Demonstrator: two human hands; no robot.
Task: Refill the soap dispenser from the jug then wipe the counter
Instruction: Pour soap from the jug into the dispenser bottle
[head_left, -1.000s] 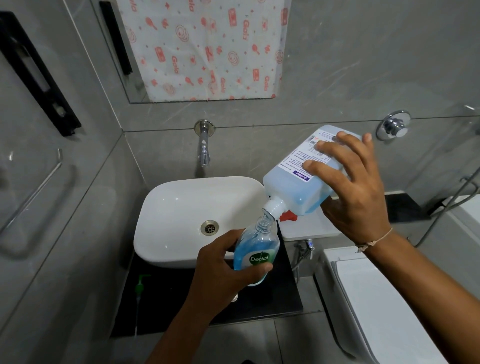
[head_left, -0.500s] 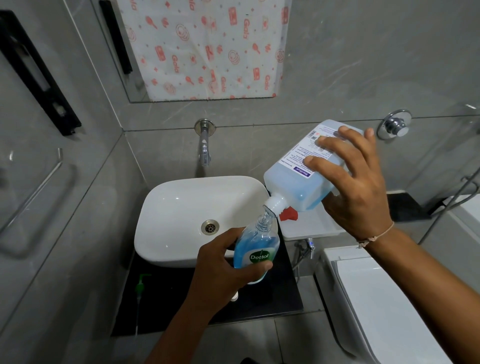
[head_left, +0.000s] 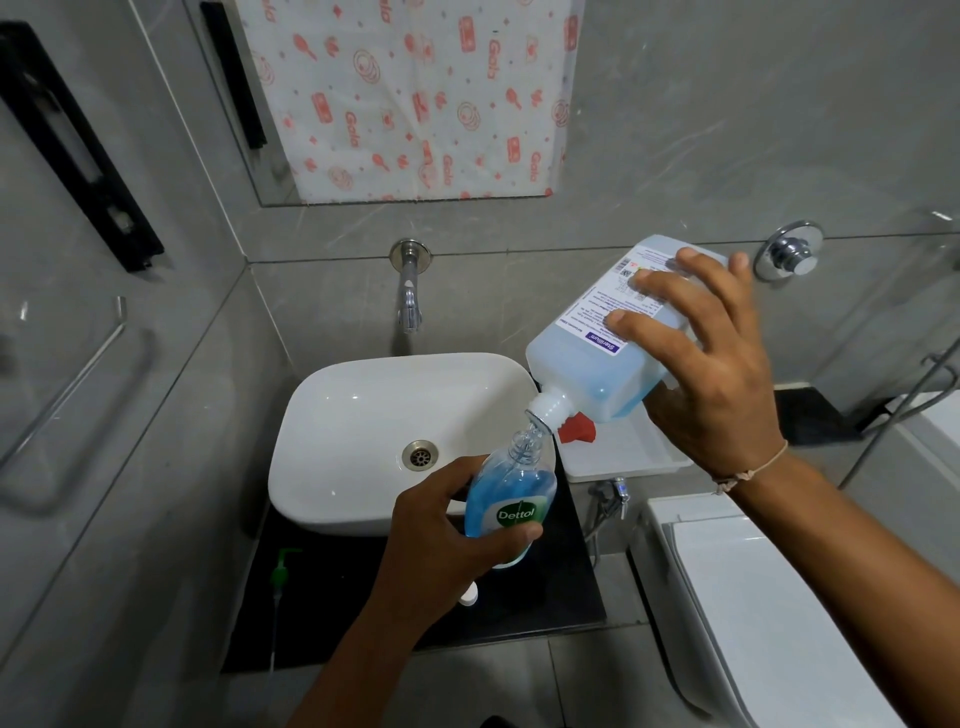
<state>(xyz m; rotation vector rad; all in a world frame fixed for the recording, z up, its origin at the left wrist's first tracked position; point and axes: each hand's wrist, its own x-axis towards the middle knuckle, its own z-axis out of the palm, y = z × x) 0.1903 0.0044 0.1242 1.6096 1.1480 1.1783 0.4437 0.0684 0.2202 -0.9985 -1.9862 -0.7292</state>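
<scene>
Step in hand: the pour. Refilling is under way, wiping not yet begun.
Right hand: the right hand (head_left: 711, 374) is wrapped around the pale translucent rectangular plastic jug (head_left: 608, 358) of blue liquid, tipped neck-down, fingers spread over its white label.
Left hand: the left hand (head_left: 447, 525) grips the clear teardrop-shaped plastic soap dispenser bottle (head_left: 511, 499) with the green Dettol badge, held up over the front right corner of the counter, just in front of the basin's rim.
Contact point: jug's white neck sits right at the dispenser's open mouth, a thin stream running in.
Fill level: blue soap reaches the bottle's shoulder by the look of it; close to full, I judge.
Setting: white oval ceramic basin (head_left: 363, 415) on the black stone counter (head_left: 322, 613); a green pump head with its tube (head_left: 280, 571) lies near the counter's front left corner.
Also there: a small red cap (head_left: 576, 428) rests on a white tray (head_left: 623, 457) at the counter's right edge.
Next move calls for: levelling the jug gently before the neck overflows, setting it down, then refitting the green pump.
Watch for: drips on the counter as the jug swings upright, which the wipe would have to catch.
</scene>
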